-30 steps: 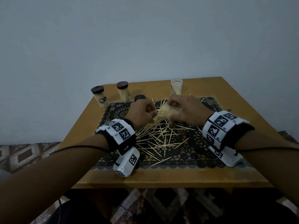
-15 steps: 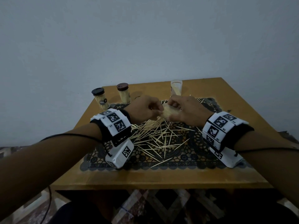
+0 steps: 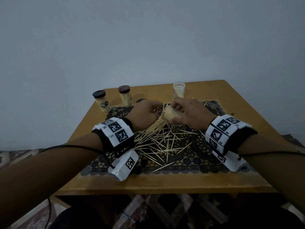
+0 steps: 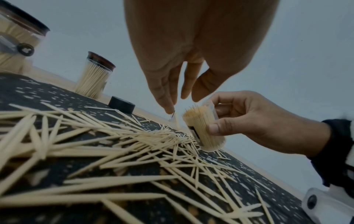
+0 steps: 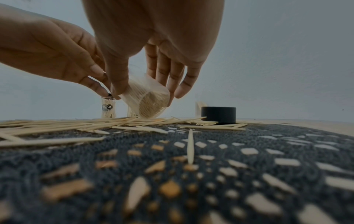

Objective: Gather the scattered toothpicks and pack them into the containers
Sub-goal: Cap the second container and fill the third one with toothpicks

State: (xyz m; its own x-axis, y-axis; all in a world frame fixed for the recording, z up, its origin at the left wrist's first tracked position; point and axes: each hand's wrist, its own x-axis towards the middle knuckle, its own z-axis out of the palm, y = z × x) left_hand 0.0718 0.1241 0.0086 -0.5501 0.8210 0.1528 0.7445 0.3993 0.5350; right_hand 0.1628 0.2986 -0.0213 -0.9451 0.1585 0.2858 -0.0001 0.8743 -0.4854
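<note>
The right hand (image 3: 189, 113) grips a clear container (image 4: 203, 127) packed with toothpicks, thumb on one side and fingers curled round the other, tilted with its base just above the mat (image 3: 189, 156). The left hand (image 3: 145, 114) hangs close beside its open mouth, fingertips (image 4: 168, 109) drawn together; whether they pinch anything is too blurred to tell. Loose toothpicks (image 3: 158, 141) lie crisscrossed over the middle of the mat, thickest under the two hands and thinning toward the near edge, where bare table (image 3: 165, 182) shows in front. Two capped containers (image 3: 101, 103) (image 3: 125, 98) stand at the far left, off the mat, well apart from the pile. A black cap (image 5: 218, 115) sits on the mat's far edge, toothpicks touching it. An open container (image 3: 179, 90) stands behind the right hand, its lower part hidden. The forearms cover both near corners of the mat.
</note>
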